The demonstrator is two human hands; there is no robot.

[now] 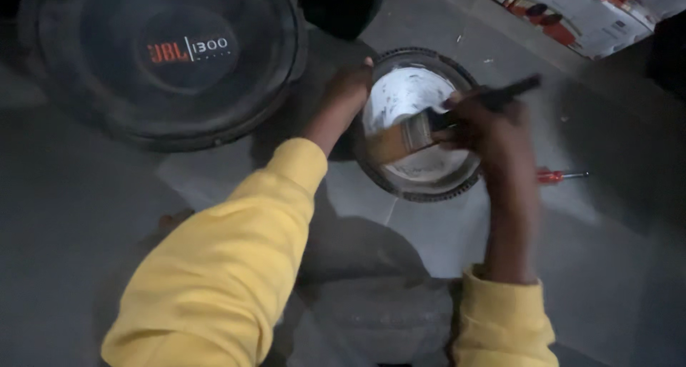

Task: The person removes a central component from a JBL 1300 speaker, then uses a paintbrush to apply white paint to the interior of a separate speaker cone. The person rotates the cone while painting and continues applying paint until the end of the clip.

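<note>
We see the left hand (348, 88) gripping the far-left rim of a round speaker frame (421, 190) that lies on the grey floor (622, 253), fingers curled over its edge. The right hand (486, 127) is closed around the dark handle of a brush (429, 127), whose pale bristles point left and rest on the white-smeared cone (411, 92) inside the frame. A red screwdriver (561, 175) lies on the floor just right of the frame. Far left sits a large black speaker (161, 60), well apart from the hands. Cardboard boxes (586, 13) lie at the far right. Both sleeves are yellow.
</note>
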